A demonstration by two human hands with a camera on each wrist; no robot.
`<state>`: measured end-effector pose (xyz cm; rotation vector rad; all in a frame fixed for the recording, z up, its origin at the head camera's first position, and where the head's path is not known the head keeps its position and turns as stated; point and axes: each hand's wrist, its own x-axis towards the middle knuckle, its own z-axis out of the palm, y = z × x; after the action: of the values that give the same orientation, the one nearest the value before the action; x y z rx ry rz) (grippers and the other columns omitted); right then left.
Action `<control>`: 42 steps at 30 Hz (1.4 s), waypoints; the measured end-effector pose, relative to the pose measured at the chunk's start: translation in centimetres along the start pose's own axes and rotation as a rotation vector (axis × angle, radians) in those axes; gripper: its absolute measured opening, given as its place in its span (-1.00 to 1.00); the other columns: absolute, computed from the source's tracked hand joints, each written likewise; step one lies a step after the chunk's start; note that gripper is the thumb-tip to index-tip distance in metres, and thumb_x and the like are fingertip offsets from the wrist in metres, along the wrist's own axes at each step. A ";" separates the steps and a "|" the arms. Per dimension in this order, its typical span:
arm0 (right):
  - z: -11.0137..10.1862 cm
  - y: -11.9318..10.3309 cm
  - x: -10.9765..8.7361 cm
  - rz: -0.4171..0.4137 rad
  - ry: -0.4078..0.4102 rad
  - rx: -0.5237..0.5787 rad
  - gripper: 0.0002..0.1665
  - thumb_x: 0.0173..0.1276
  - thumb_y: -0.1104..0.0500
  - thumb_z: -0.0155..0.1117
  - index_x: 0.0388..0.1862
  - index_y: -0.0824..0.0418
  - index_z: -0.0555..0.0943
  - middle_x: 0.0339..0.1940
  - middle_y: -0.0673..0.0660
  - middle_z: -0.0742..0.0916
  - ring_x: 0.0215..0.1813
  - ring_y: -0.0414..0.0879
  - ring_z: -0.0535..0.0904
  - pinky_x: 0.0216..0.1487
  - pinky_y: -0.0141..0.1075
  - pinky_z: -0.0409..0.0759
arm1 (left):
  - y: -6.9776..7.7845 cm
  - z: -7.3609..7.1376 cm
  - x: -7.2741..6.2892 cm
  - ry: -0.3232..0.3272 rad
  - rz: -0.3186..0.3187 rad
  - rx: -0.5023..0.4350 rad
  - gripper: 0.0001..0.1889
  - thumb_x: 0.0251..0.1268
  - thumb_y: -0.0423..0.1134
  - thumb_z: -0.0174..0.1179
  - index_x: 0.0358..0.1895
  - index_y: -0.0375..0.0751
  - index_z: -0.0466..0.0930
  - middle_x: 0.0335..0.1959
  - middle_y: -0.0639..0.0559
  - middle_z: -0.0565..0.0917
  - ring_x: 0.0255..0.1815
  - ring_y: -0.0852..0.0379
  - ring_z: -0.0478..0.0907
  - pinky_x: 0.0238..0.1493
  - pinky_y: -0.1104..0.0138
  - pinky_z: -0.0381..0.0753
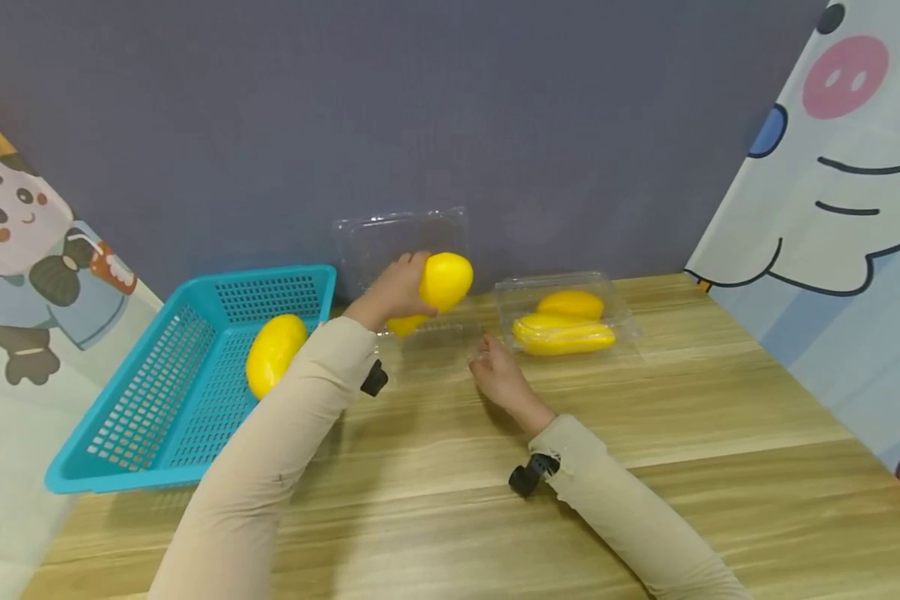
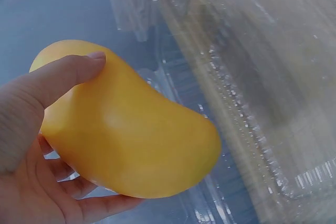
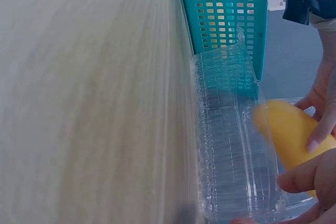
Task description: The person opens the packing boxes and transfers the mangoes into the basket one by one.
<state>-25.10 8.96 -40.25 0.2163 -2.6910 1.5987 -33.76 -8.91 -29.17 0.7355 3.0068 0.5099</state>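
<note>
My left hand (image 1: 396, 293) grips a yellow mango (image 2: 131, 129), thumb on one side and fingers beneath it. The fruit is above an opened clear plastic box (image 3: 226, 145), whose lid (image 1: 397, 229) stands up at the back against the wall. At the right side of this box is my right hand (image 1: 501, 379). In the right wrist view its thumb and fingers pinch the box's rim. The mango shows there too, behind the clear wall and partly covered by the left hand.
A turquoise basket (image 1: 195, 287) stands on the left with a yellow mango (image 1: 276, 354) in it, partly behind my left sleeve. Right of the opened box, another clear box (image 1: 506, 304) contains yellow fruit (image 1: 562, 333). The wooden table (image 1: 435, 517) meets a grey wall (image 1: 570, 125) at the back.
</note>
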 end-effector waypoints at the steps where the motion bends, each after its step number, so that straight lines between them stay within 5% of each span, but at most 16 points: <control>1: 0.0 0.0 0.0 0.003 -0.001 0.003 -0.26 0.40 0.24 -0.03 0.41 0.57 -0.02 0.34 0.49 0.32 0.31 0.28 0.33 0.33 0.04 0.28 | 0.0 -0.1 -0.1 0.003 -0.001 -0.005 0.04 -0.15 -0.09 0.49 0.40 -0.34 0.07 0.24 -0.33 0.33 0.19 -0.23 0.35 0.25 -0.02 0.34; 25: 0.0 0.1 -0.3 -0.019 -0.004 0.049 -0.29 0.38 0.29 -0.04 0.39 0.58 0.00 0.31 0.50 0.35 0.27 0.31 0.36 0.28 0.06 0.34 | -1.0 -4.3 -2.6 0.068 -0.039 -0.134 0.01 -0.13 -0.12 0.47 0.41 -0.32 0.08 0.29 -0.28 0.31 0.21 -0.20 0.35 0.20 -0.08 0.35; 42: 0.1 0.1 -0.1 -0.034 0.016 0.025 -0.28 0.38 0.27 -0.02 0.38 0.61 0.01 0.26 0.50 0.39 0.25 0.31 0.37 0.29 0.06 0.33 | -3.7 -6.3 -4.9 0.092 -0.106 -0.188 0.02 -0.05 -0.05 0.43 0.46 -0.20 0.00 0.35 -0.20 0.27 0.21 -0.21 0.34 0.11 -0.18 0.38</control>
<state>-24.97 8.97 -40.39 0.2468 -2.6420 1.6183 -31.56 -16.13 -24.70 0.5519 3.0033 0.8284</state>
